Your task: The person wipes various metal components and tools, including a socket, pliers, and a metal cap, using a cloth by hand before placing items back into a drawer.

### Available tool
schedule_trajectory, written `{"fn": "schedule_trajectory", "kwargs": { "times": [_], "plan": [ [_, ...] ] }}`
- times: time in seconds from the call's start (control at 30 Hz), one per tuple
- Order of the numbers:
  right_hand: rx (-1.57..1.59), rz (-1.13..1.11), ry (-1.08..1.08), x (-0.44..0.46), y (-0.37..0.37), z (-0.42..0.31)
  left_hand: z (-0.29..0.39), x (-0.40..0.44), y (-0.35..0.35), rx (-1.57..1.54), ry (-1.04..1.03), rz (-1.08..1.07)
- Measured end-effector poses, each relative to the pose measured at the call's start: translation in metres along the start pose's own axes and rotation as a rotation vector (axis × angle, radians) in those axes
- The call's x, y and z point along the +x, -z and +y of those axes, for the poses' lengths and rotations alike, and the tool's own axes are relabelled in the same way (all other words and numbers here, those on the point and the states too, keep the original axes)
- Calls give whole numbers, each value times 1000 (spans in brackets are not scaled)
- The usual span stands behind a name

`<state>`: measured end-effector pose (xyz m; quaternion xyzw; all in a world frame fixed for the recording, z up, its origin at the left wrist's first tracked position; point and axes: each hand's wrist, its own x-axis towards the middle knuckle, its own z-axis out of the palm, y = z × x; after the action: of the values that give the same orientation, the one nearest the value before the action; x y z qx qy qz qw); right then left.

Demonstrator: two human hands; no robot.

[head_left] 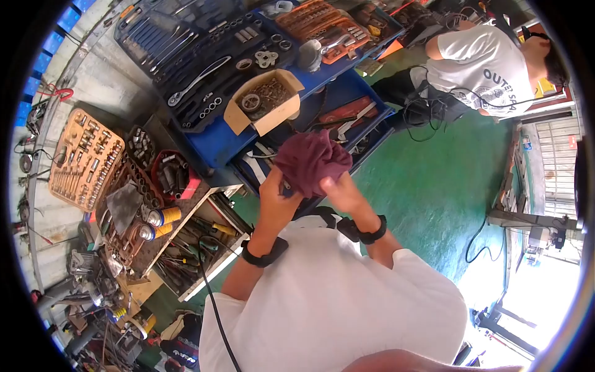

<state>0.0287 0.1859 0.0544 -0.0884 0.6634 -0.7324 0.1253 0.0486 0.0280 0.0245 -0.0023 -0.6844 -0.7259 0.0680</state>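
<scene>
A crumpled maroon cloth (313, 162) is held up between my two hands, in front of my chest and over the edge of an open blue drawer (372, 133). My left hand (279, 198) grips the cloth from its lower left side, with the fingers partly hidden under it. On the other side my right hand (343, 193) presses the cloth with its thumb; the other fingers are hidden behind the fabric. Whether anything is wrapped inside the cloth cannot be seen. Just beyond it, a cardboard box (266, 119) of small metal parts sits on the blue tool cart (217, 146).
Socket trays and a ratchet (199, 80) lie on the cart. At the left stand an orange socket case (87, 160), a red bin (186, 189) and spray cans (164, 216). A person (477, 68) in a white shirt is at the upper right, beside green floor (415, 186).
</scene>
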Motion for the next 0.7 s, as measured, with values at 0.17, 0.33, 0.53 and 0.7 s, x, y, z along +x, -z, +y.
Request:
{"fn": "schedule_trajectory", "kwargs": {
  "times": [0.17,0.33,0.53,0.7],
  "plan": [
    [-73,-540,-143,7,23,-21,-8,1,11,95,-235,78],
    [364,-205,140,4,6,5,33,25,16,74,-307,11],
    [-555,311,347,16,-7,-4,20,17,20,-605,298,-378],
    [-693,299,558,16,-16,0,-2,20,30,-244,92,-506]
  ]
}}
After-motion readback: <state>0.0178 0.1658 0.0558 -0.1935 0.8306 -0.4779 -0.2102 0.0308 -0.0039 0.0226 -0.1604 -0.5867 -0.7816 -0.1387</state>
